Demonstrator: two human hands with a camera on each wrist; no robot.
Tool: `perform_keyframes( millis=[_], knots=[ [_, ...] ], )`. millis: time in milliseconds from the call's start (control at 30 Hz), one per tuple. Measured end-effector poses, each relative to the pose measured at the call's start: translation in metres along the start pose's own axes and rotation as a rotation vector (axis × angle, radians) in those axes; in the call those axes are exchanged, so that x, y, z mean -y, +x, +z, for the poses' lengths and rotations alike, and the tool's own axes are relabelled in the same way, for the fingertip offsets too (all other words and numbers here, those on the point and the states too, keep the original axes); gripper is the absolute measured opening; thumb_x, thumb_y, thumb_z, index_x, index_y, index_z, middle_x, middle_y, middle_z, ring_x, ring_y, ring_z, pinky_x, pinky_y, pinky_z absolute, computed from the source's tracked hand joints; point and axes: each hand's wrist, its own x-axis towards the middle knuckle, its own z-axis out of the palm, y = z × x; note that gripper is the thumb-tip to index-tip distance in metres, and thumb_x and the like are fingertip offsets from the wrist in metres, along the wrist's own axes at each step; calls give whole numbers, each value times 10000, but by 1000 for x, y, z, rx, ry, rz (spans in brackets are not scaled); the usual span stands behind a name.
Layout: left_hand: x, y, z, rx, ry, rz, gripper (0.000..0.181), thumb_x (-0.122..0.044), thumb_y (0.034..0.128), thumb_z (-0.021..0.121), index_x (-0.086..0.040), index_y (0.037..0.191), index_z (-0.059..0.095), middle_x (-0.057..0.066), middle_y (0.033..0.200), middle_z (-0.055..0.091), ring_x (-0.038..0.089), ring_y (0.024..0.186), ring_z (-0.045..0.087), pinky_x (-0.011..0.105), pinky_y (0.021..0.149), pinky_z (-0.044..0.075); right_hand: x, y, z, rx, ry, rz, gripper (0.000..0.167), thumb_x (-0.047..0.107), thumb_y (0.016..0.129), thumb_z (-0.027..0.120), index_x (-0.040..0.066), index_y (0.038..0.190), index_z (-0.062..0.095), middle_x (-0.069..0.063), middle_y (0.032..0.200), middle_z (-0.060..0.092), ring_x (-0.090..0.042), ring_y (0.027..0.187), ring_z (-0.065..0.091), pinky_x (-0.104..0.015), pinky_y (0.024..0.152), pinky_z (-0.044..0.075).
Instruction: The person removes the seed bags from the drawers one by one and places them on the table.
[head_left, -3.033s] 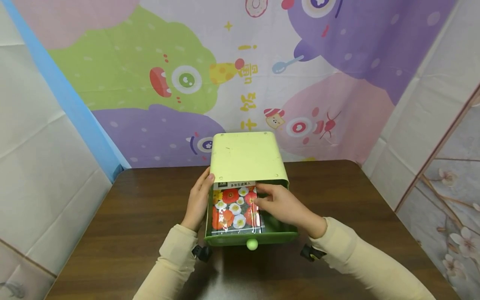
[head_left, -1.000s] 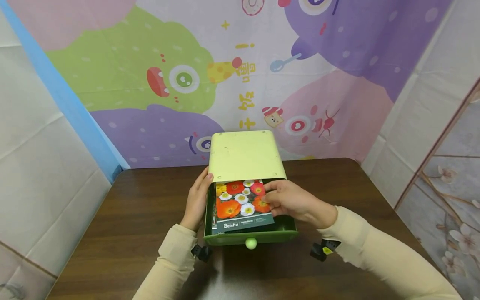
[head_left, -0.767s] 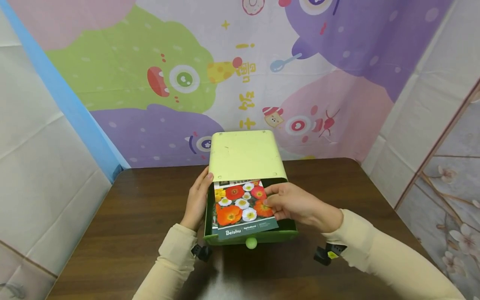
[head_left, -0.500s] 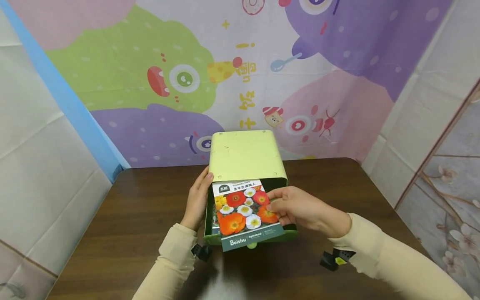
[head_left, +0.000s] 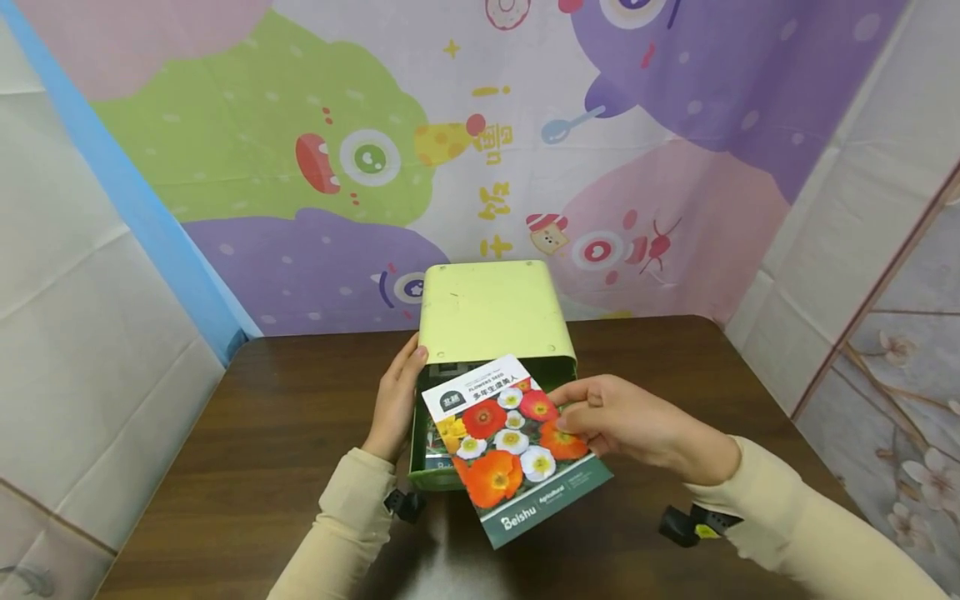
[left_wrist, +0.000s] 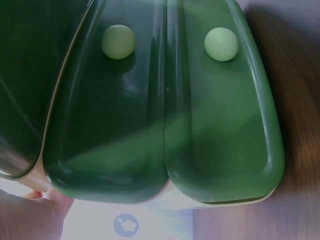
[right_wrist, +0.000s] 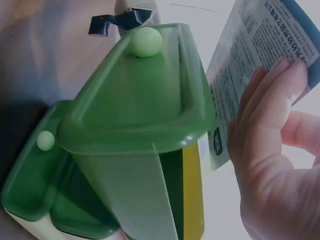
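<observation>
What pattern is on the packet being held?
The packet shows red, orange, yellow and white flowers, best seen in the head view.

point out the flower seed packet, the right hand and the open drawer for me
Flower seed packet (head_left: 513,447): head view, middle of its printed front.
Right hand (head_left: 630,422): head view, back of the hand.
Open drawer (right_wrist: 131,102): right wrist view, its green front panel.

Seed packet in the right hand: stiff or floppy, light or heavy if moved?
Probably fairly stiff: the packet, pinched at one side by the right hand, shows no obvious sag. Likely light: it looks thin. It may twist, as the grip is off-centre.
</observation>
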Motion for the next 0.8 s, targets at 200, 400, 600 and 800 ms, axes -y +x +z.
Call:
perform_keyframes(
  millis=[200, 400, 600, 800],
  knots=[
    [0, 0, 0, -5, 15, 4, 583, -477, 1006, 485, -225, 1520, 371, 5, 1567, 360, 189, 1431, 337, 438, 1171, 306, 3, -7, -8, -11, 8, -52, 515, 122, 957, 573, -130, 1378, 416, -127, 1093, 696, -220, 907, 723, -385, 777, 597],
    [1, -1, 1, -1, 12, -19, 587, -510, 1004, 474, -257, 1521, 359, 4, 1549, 382, 220, 1324, 466, 408, 1046, 438, 7, -14, -16, -81, 50, -84, 522, 123, 980, 542, -113, 1415, 377, -95, 1086, 697, -214, 912, 720, -389, 776, 596],
    [1, 0, 0, -7, 46, -23, 595, -520, 1005, 462, -255, 1526, 351, 2, 1557, 373, 218, 1333, 454, 422, 1061, 420, 11, -19, -25, -238, 28, -113, 523, 189, 1008, 541, -80, 1430, 390, -39, 1030, 706, -180, 861, 728, -345, 749, 599],
    [0, 0, 0, -10, 82, -6, 602, -522, 1005, 460, -240, 1526, 352, -3, 1574, 351, 197, 1435, 344, 462, 1162, 319, 8, -18, -42, -409, 73, -149, 547, 231, 1002, 574, -64, 1432, 409, 34, 959, 717, -139, 819, 725, -306, 721, 600]
  ],
)
